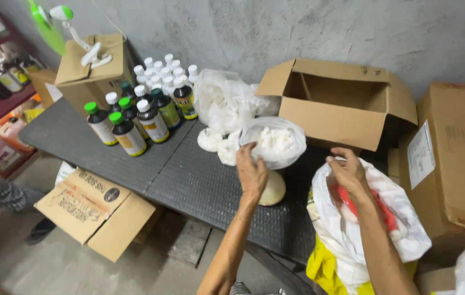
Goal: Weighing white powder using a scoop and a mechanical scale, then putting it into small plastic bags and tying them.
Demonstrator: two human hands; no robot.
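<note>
White bag (pixel 352 218), red inside
</note>
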